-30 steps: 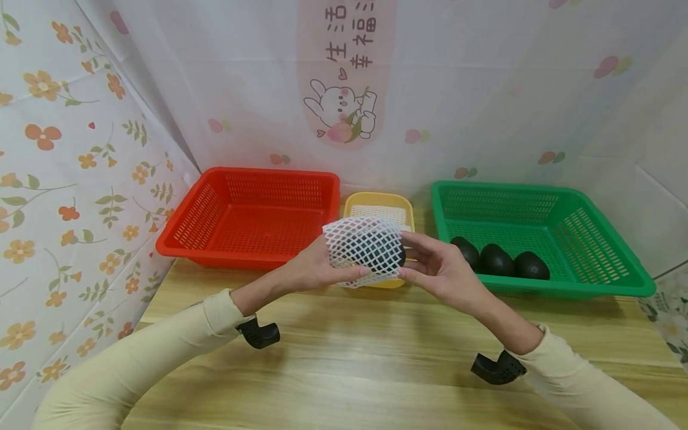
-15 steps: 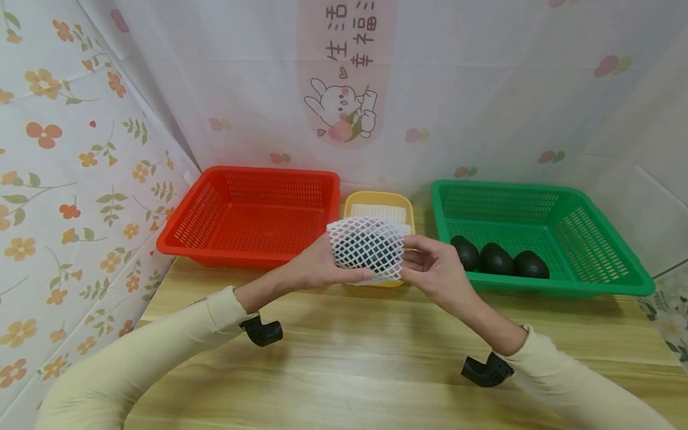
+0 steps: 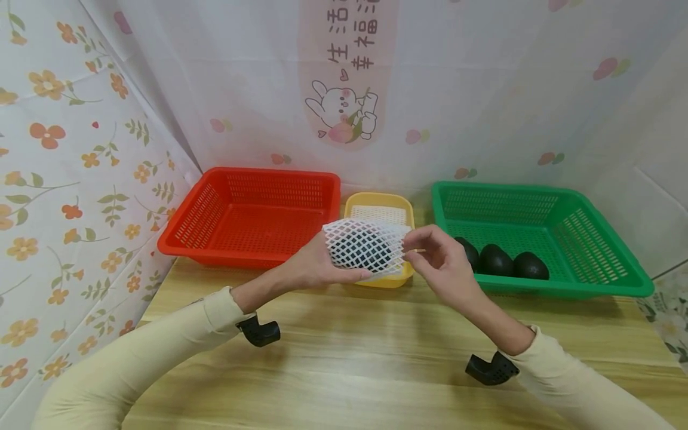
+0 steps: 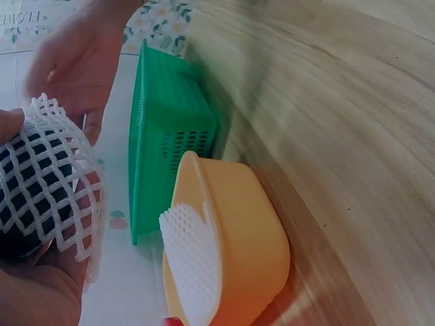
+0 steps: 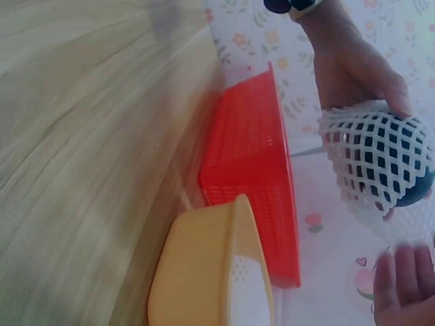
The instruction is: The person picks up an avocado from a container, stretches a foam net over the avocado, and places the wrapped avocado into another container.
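In my left hand [image 3: 314,263] I hold a white foam fruit net [image 3: 395,263], its thumb laid along the near side. Inside the mesh sits a dark avocado [image 5: 416,193], partly bare at one end in the right wrist view. My right hand [image 3: 448,263] hovers at the net's right end, thumb and index finger bent and apart. Its fingers [image 5: 406,275] are blurred in the right wrist view, and whether they touch the net's edge is hard to see.
A red basket [image 3: 258,230] stands at back left. Behind the hands, a small yellow basket [image 3: 378,197] holds white foam nets [image 3: 376,213]. The green basket [image 3: 575,239] at right contains three avocados [image 3: 495,261]. All stand on a wooden table [image 3: 365,358].
The avocado has gone deeper leftward into the net, and its bare right end is now covered in the head view. My right fingers have drawn back slightly to the net's edge.
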Available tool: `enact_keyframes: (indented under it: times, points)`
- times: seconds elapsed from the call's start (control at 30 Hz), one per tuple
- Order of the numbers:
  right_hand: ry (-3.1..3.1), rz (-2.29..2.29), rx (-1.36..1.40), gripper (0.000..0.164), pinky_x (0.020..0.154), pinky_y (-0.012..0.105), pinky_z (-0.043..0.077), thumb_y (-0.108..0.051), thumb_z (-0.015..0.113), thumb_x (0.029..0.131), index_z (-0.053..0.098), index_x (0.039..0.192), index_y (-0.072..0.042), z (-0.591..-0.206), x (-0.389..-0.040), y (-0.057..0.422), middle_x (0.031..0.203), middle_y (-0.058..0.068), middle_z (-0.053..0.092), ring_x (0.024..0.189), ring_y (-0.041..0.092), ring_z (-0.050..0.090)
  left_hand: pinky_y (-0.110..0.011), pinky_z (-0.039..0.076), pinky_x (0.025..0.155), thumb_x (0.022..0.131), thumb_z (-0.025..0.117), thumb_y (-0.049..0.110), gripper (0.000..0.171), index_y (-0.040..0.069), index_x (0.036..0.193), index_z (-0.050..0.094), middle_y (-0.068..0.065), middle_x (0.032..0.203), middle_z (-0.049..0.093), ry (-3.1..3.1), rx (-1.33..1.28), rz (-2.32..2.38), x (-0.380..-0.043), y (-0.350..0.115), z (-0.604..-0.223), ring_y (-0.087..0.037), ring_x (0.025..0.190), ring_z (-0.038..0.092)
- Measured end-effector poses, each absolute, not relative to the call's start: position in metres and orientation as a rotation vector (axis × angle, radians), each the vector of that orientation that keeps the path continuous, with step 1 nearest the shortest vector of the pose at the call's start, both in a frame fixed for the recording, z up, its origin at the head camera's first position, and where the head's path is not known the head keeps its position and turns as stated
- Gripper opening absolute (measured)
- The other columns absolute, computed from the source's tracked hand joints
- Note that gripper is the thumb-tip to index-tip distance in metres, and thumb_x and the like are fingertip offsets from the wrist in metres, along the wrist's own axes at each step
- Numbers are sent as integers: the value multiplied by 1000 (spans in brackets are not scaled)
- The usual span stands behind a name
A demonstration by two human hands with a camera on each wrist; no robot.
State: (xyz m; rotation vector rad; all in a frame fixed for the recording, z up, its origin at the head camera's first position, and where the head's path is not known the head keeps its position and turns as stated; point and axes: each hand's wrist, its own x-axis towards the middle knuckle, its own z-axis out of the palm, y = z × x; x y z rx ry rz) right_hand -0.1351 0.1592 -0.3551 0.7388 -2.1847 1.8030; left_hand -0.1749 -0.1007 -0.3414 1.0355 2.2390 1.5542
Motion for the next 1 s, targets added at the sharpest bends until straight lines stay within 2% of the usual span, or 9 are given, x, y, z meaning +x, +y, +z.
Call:
enact_keyframes:
  times: [0.07,0.13,0.2,0.3,0.47,0.53,0.7,1.0]
  points:
    - [-2150,1791,704,17,86,25,53,10,58,96,56,113,10,-354,-136,160,108,24,57,98,29,60,-36,53,92,81,84,17,73,6,142,45,-4,130,56,2238,1026,1553,-174,-101,-341,-23,112,55]
    - [-2144,1823,677,22,87,25,53,6,57,98,52,119,11,-354,-137,160,116,25,55,103,32,59,-36,53,92,81,85,17,74,7,142,45,-3,130,57,2235,1014,1552,-174,-101,-340,-22,113,55]
    - [-2188,1859,663,33,91,25,52,1,59,99,47,128,9,-353,-138,159,127,24,51,111,33,57,-36,53,91,81,85,17,74,7,142,44,-4,130,57,2227,1013,1553,-173,-100,-340,-23,113,55]
    - [-2326,1933,654,52,98,28,49,-10,64,99,39,143,1,-353,-140,156,146,17,43,128,33,50,-35,54,91,80,85,17,75,7,142,44,-3,130,57,2236,1015,1536,-172,-100,-340,-22,113,54]
    - [-2504,2136,663,72,93,38,53,-30,70,98,30,155,-10,-354,-142,149,144,17,43,121,38,53,-35,55,88,81,85,18,73,7,141,45,-3,127,57,2216,1042,1517,-170,-98,-340,-22,110,56]
    - [-2524,2209,664,74,92,40,54,-32,72,96,32,154,-11,-355,-143,146,139,18,47,116,37,53,-35,56,86,81,86,17,72,7,140,46,-2,126,57,2201,1057,1520,-169,-97,-341,-22,109,57]
    - [-2511,2311,634,70,93,38,53,-26,76,94,38,151,-8,-353,-142,141,137,15,53,118,34,53,-34,56,86,80,87,17,73,7,140,46,-2,127,57,2205,1093,1515,-169,-96,-343,-21,109,57]
    - [-2473,2394,574,68,92,40,54,-19,75,94,38,150,-8,-354,-138,138,137,17,53,117,36,54,-33,55,87,77,89,18,75,7,139,47,-1,127,58,2263,1103,1482,-171,-96,-346,-19,110,56]
